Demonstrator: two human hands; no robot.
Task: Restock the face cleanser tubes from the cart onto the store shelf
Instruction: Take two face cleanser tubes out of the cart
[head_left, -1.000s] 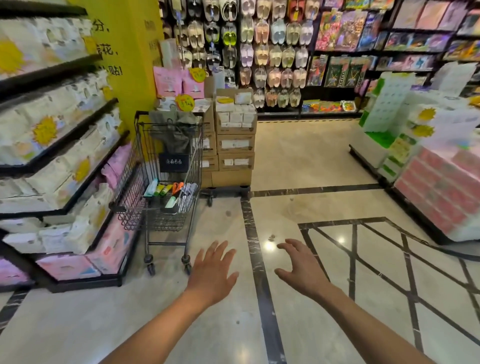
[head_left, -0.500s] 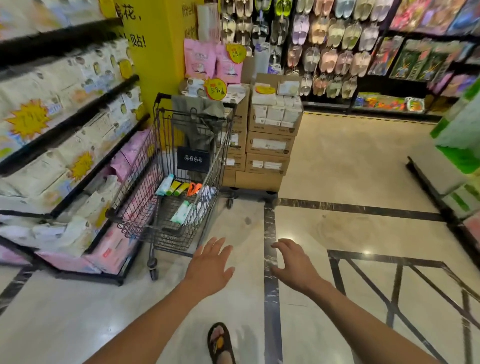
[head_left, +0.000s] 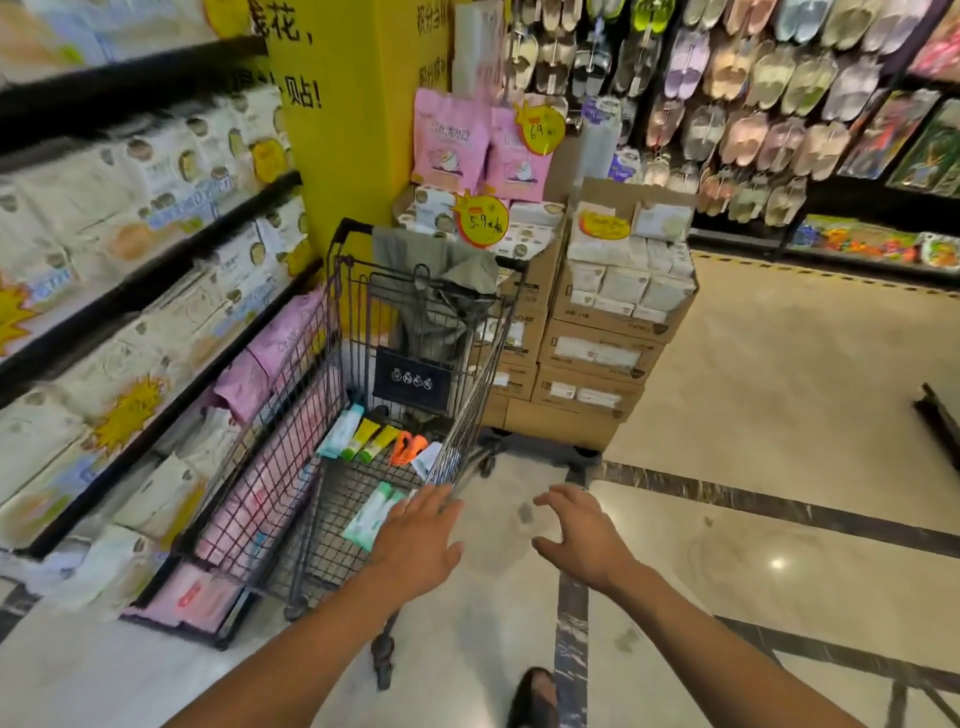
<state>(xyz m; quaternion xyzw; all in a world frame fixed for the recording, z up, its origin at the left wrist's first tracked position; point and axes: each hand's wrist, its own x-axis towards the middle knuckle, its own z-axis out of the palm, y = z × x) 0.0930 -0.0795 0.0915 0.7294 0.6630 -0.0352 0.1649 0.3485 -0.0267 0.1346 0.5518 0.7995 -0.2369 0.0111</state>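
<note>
Down at floor level, a wire cart (head_left: 291, 415) stands close beside the store shelf (head_left: 114, 96) on the left, which is packed with white and pink packets. The face cleanser tubes (head_left: 382, 441) lie on the cart's floor: a row of teal, yellow-green, orange and white ones at the far end, and a pale green tube (head_left: 371, 514) nearer, partly behind the left hand (head_left: 415, 545). That hand reaches over the cart's near right corner with its fingers straight and spread, holding nothing; whether the fingertips touch the rim cannot be told. The right hand (head_left: 582, 535) hangs over the shiny floor (head_left: 753, 415) just to the right of the cart, fingers loosely curled and apart, also holding nothing. A grey cloth (head_left: 436, 270) is draped over the cart's far end. Behind the cart are stacked cardboard boxes (head_left: 602, 348) and a yellow pillar (head_left: 353, 130). A sandalled foot (head_left: 535, 696) shows at the bottom edge.
</note>
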